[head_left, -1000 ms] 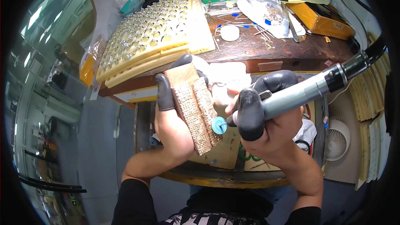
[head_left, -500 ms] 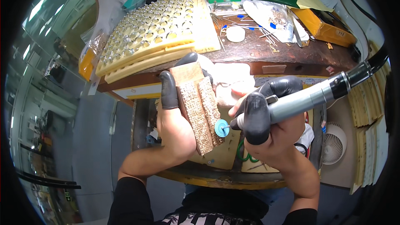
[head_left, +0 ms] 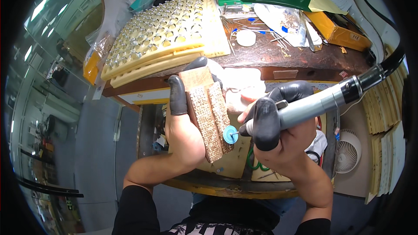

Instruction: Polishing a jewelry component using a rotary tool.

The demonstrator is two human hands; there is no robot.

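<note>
The head view shows a wooden block (head_left: pixel 201 119) in the left hand (head_left: pixel 184 131), between thumb and fingers, a blue disc (head_left: pixel 228 135) at its lower right edge, contact unclear. The left hand is curled round the block, the right hand (head_left: pixel 281 135) closed on a grey handpiece (head_left: pixel 315 106) bearing the disc. The block's top is plain brown; below, two rough, gold-flecked strips flank a groove.
</note>
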